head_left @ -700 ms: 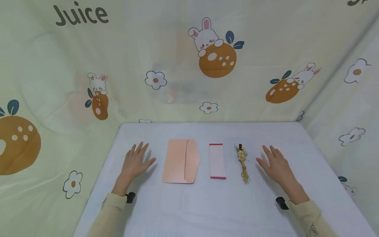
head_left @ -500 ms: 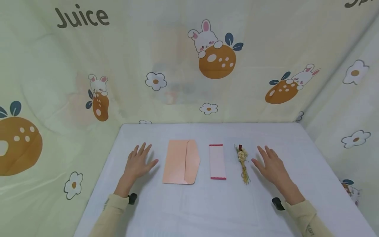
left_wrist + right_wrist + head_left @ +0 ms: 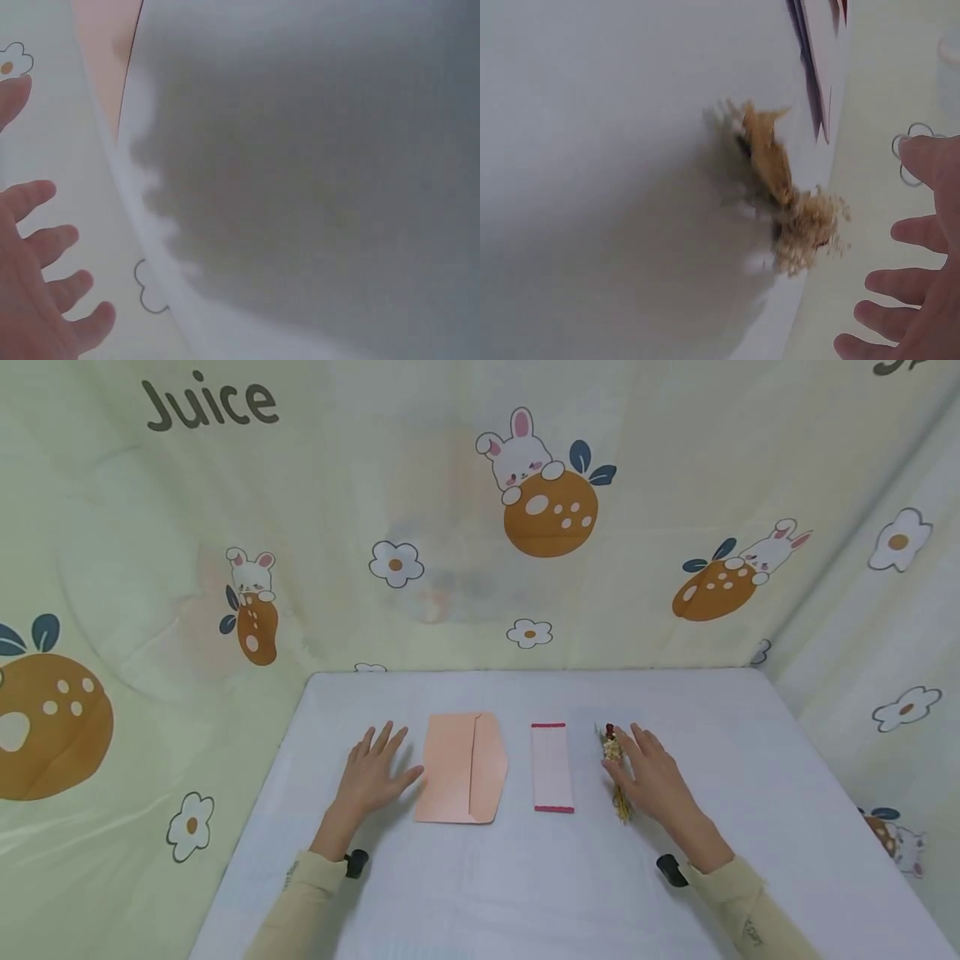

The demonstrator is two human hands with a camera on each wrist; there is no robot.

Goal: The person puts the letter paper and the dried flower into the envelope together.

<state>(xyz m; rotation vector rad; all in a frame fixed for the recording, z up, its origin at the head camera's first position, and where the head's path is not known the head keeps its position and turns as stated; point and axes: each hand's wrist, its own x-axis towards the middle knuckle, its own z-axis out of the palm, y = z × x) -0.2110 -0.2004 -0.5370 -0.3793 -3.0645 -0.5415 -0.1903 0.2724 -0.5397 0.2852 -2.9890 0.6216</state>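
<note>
A peach envelope (image 3: 450, 768) with its flap out to the right lies left of centre in the head view. My left hand (image 3: 372, 777) hovers at its left edge, fingers spread and holding nothing. Right of the envelope lies a pale pink strip (image 3: 552, 768) with red ends. A small bunch of dried flowers (image 3: 612, 748), with a dark red bloom at its top, lies farther right. Over its right side hangs my right hand (image 3: 654, 774), fingers spread, partly hiding the stems. In the right wrist view those fingers stand apart from the dried flowers (image 3: 806, 225).
A white cloth covers the table (image 3: 480, 893). Behind it and along both sides hangs a pale curtain (image 3: 450, 485) printed with rabbits, oranges and flowers. A black wrist camera (image 3: 357, 863) sits on the left wrist, and another black camera (image 3: 672, 871) on the right.
My right hand has moved left, from beside the dried flowers to over them. The left hand has shifted right, up to the envelope's edge. The things on the table have stayed put.
</note>
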